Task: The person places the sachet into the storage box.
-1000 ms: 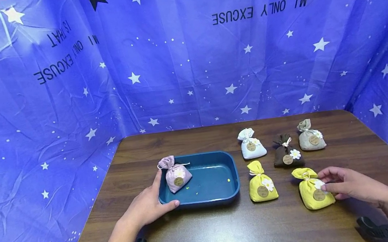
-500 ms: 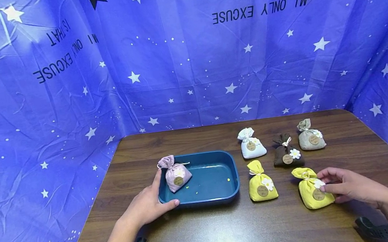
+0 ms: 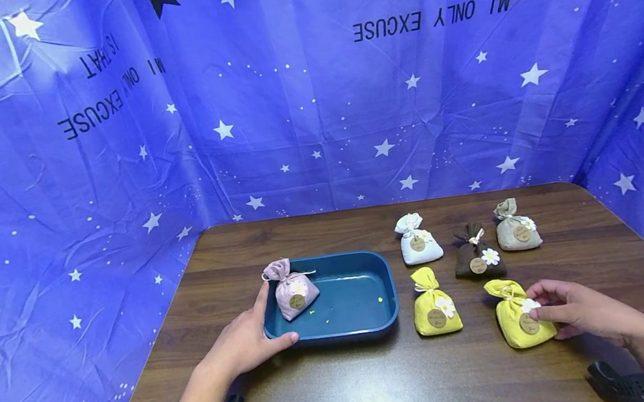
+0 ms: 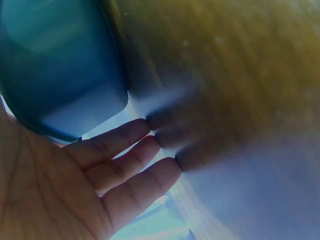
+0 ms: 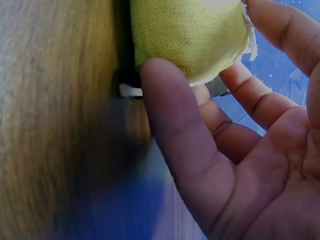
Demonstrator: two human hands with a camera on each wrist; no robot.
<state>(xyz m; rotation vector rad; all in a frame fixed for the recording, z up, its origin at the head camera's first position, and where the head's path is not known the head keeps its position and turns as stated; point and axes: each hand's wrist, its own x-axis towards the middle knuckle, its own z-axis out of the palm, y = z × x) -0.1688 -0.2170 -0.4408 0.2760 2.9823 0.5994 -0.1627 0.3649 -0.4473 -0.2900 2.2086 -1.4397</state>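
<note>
A dark teal tray (image 3: 390,290) sits on the table with a lilac drawstring sachet (image 3: 296,296) leaning inside its left end. My left hand (image 3: 247,344) spans the tray's near-left corner, index along the left side and thumb at the front rim. In the left wrist view its other fingers (image 4: 145,185) extend fairly straight beside the tray's wall. At the right, my right hand (image 3: 576,307) holds a yellow drawstring sachet (image 3: 515,325) by its right side, thumb by the white flower. The right wrist view shows its fingers spread around the yellow fabric (image 5: 185,40).
A second yellow sachet (image 3: 430,322) lies between the tray and my right hand. Behind it stand a white sachet (image 3: 417,253), a dark brown sachet (image 3: 466,268) and a beige sachet (image 3: 510,236). A blue star-patterned curtain (image 3: 311,115) hangs around the wooden table (image 3: 321,389).
</note>
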